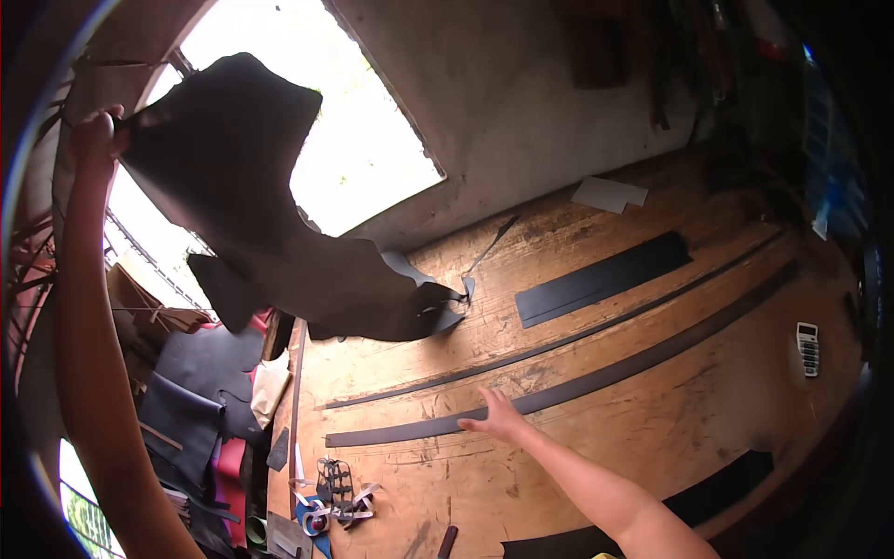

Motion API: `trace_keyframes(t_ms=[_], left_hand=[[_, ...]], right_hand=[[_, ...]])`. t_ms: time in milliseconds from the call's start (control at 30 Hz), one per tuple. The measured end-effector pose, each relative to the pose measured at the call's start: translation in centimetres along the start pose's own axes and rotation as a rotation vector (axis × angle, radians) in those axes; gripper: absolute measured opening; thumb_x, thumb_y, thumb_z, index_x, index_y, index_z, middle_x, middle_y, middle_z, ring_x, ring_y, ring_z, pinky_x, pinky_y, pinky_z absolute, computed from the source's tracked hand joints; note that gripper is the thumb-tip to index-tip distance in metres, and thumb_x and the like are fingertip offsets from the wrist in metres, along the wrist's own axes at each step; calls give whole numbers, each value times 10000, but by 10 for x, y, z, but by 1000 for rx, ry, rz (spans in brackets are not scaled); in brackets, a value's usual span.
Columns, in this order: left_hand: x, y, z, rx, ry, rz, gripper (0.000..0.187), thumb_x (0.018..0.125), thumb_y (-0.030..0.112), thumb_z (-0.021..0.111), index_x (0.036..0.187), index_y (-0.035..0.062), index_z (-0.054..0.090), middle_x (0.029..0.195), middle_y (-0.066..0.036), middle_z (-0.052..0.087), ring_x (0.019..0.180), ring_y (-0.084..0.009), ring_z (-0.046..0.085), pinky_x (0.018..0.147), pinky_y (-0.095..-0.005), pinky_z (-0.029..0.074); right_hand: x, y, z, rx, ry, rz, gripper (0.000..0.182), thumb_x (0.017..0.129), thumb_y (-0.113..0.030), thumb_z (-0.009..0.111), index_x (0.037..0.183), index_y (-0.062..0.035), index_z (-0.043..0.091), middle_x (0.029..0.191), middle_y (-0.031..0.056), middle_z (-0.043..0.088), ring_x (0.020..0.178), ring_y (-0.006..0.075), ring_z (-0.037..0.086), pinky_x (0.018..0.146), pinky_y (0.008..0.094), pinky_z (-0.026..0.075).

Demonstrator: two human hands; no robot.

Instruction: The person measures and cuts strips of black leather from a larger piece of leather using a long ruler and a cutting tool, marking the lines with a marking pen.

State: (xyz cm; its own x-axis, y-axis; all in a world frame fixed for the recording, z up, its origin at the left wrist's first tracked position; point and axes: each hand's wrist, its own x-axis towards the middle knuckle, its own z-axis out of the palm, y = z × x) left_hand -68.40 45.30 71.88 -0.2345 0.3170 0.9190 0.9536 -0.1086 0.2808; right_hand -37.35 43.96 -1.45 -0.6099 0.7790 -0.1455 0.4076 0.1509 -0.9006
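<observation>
My left hand (96,138), raised at the far left, grips the edge of a large dark leather hide (223,186). The hide hangs in front of the bright window, its ragged lower end reaching down over the wooden table (410,484). Fingers spread, my right hand (501,417) is at a long, wide dark strip (391,432) and holds nothing. Behind that strip runs a thinner dark strip (577,331), roughly parallel to it. A black rectangular leather piece (605,281) lies farther back.
A calculator (807,350) lies at the right and a grey sheet (610,194) near the wall. Tangled ribbons (349,503) and a dark handle (448,542) are at the front. Folded dark sheets (182,419) are piled left of the table. Another dark piece (722,494) lies beside my right forearm.
</observation>
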Motion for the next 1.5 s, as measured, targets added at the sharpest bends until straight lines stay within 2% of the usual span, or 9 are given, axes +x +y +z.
trace_keyframes(t_ms=[200,400,467,567,767,867,1133,1267,1500], left_hand=[[-75,86,-83,-116,-122,-74,317,969,106,445,1091,39,729,922,-52,710,683,-112,664,573,-242,534],[-161,239,-122,7,-185,195,299,989,133,504,1213,61,688,983,27,653,780,-34,583,696,-213,459],[-153,256,-143,100,-304,365,296,970,101,527,1218,63,685,1022,17,653,870,-44,595,759,-195,452],[-148,280,-149,-188,-330,99,298,958,45,505,1189,22,692,1131,-39,708,1026,-72,625,877,-210,460],[-190,238,-185,309,-274,264,305,965,79,509,1209,57,690,1125,-13,704,934,-71,647,651,-196,492],[-288,204,-166,750,-139,741,290,996,65,505,1244,73,655,1159,-115,692,1038,-235,666,876,-339,513],[-678,171,-52,453,-489,403,297,804,54,673,1087,135,706,1067,-20,671,870,-219,578,773,-363,504],[-863,145,-1,373,-808,76,338,825,69,635,1152,118,701,1270,-104,650,1211,-332,565,1013,-452,470],[-887,130,-16,-6,-935,-336,312,845,214,721,1135,98,722,1235,-117,677,1188,-317,594,1013,-440,467]], right_hand=[[-24,-75,-22,339,410,-72,1331,640,-326,932,1559,-73,2,1535,257,216,1431,418,280,1148,466,353],[-43,-107,-66,258,498,-219,1284,581,-225,954,1552,-176,114,1498,175,273,1270,397,490,993,472,498],[-42,-102,-82,180,452,-632,688,650,-140,915,1246,-91,575,1218,147,597,1023,292,653,859,407,564],[-73,-99,-119,689,-86,-223,121,799,-72,798,864,-49,698,662,13,680,552,93,622,531,261,518],[-115,-16,-327,199,810,-586,476,793,-506,778,855,-45,677,760,77,691,720,182,674,663,342,529],[-195,-10,-416,-104,1223,-682,185,862,-132,723,1011,-30,680,1060,85,672,975,191,658,820,341,528],[-346,179,-429,-577,1224,-512,399,779,216,453,1119,63,594,1284,176,633,960,276,649,873,355,541],[-375,292,-378,-505,1012,-176,378,710,202,457,1044,52,552,1394,199,535,1256,348,545,1000,410,480],[-395,312,-368,-704,816,72,416,701,166,480,1082,11,549,1435,187,469,1351,393,430,1125,473,356]])
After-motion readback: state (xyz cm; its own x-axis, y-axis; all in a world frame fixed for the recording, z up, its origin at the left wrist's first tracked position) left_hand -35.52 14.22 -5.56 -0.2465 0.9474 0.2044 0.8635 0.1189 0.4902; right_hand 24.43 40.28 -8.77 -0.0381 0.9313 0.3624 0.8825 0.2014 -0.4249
